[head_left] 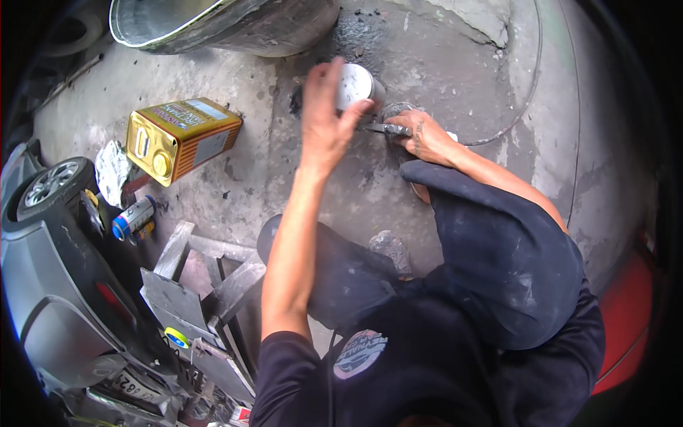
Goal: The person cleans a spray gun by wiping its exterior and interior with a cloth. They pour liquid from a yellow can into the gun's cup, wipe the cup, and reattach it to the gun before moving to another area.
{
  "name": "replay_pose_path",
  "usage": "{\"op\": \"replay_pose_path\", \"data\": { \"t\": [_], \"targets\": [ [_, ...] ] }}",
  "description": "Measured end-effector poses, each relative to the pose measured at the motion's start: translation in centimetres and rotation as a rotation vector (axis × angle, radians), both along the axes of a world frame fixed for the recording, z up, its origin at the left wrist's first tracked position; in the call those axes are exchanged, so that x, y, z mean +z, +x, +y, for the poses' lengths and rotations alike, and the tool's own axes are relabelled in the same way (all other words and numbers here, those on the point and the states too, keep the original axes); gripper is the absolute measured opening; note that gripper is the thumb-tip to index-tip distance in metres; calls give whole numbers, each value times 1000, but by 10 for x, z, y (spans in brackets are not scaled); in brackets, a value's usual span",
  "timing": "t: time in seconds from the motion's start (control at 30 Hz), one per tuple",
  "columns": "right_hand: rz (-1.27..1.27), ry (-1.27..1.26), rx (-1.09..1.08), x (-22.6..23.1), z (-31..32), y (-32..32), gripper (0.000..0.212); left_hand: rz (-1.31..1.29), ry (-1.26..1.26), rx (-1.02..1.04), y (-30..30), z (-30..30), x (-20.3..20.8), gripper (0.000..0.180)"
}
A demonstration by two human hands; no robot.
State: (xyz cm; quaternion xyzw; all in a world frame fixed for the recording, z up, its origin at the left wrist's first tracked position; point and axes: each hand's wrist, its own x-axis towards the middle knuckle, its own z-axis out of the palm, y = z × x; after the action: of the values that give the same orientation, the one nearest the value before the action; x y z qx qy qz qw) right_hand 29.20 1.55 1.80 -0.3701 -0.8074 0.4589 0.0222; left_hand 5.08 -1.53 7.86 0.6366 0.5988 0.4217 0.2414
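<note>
A round can with a white top [354, 85] stands out in front of me, above the dark concrete floor. My left hand [327, 117] is at its left and near side, thumb along the near rim and fingers curled round the left edge, a little smeared by motion. My right hand [421, 136], just right of and nearer than the can, is closed round a dark hand tool [395, 130]. A narrow flat piece of that tool points left toward the can; its exact kind I cannot make out.
Left stands a gold rectangular tin [185, 139] beside crumpled foil [112, 174] and a blue-capped spray can [134, 217]. A metal frame [213, 277] with yellow tape [176, 337] is by my left knee. A grey car [78, 285] is far left, a large tub [235, 28] ahead, a hose [525, 110] right.
</note>
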Motion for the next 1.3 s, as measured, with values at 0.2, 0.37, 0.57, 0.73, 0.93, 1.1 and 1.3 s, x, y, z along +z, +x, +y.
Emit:
{"op": "replay_pose_path", "data": {
  "t": [0.2,0.37,0.57,0.73,0.93,1.1,1.3],
  "targets": [
    [45,-77,-237,21,17,7,44,138,-582,419,-94,-18,-93,65],
    [30,-144,-224,26,24,-2,45,11,-568,388,-85,-25,-132,57],
    [190,-319,-284,-6,10,10,43,-661,-333,514,-84,-19,-24,29],
    [89,5,29,-15,8,-3,41,-40,-155,536,-76,-27,-9,22],
    [20,-112,20,-4,6,-17,51,124,-52,156,-14,-26,7,35],
    [17,-117,73,-1,7,-13,57,-129,-232,357,-14,-27,10,37],
    [50,-162,78,0,6,-13,50,376,-63,305,-28,-23,-15,62]
  ]
}}
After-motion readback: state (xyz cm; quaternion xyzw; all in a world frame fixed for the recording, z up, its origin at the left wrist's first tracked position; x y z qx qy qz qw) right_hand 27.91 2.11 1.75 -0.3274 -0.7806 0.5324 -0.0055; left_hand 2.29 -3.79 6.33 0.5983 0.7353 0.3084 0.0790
